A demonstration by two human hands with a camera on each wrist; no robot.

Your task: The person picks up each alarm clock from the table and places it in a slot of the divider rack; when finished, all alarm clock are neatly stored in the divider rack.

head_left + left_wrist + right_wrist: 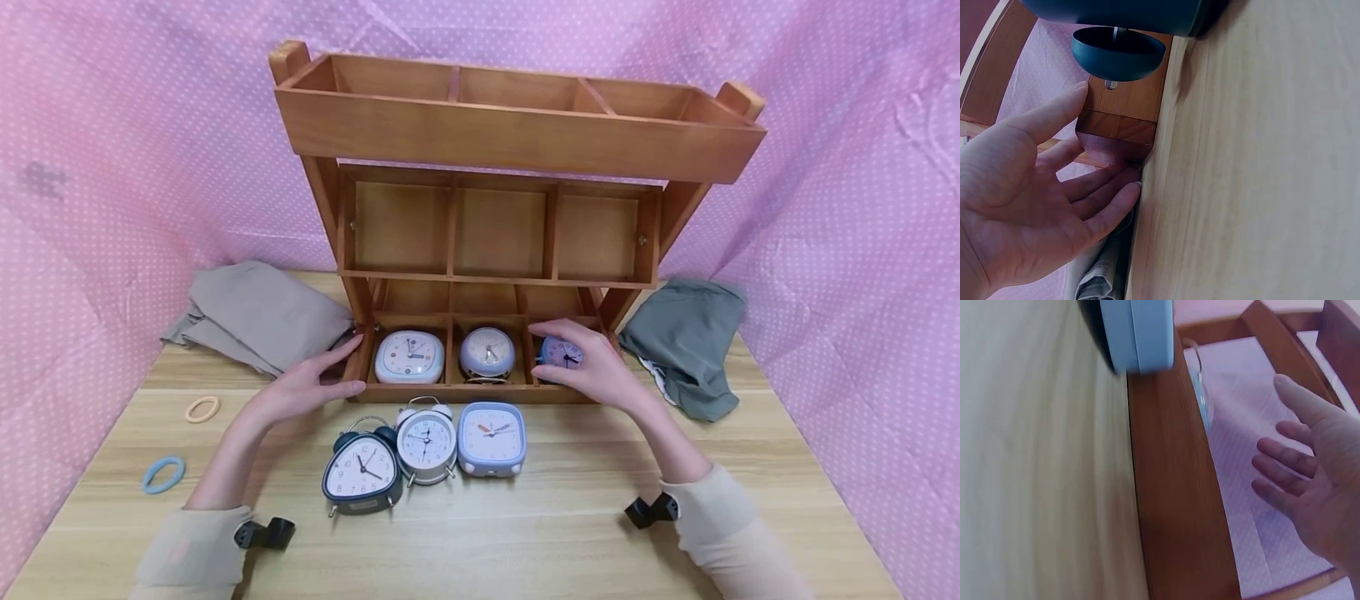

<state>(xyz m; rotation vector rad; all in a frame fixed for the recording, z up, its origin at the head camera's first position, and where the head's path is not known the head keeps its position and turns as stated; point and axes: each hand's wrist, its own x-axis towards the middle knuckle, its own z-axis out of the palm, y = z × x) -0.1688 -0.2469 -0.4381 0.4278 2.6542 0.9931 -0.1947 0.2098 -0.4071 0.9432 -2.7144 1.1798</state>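
Note:
My left hand is at the left end of the wooden rack. In the left wrist view its extended fingertips touch the end of the bottom tier. My right hand reaches over the bottom-right compartment, with a small blue alarm clock partly covered by it. In the right wrist view, the fingers are spread loosely with nothing visible between them. A rounded pale-blue clock sits in the bottom-left compartment, and a round lavender clock in the middle one.
In front of the rack stand a dark teal alarm clock, a white twin-bell clock and a blue square clock. Grey cloth lies left, green-grey cloth right. A beige ring and blue ring lie at left.

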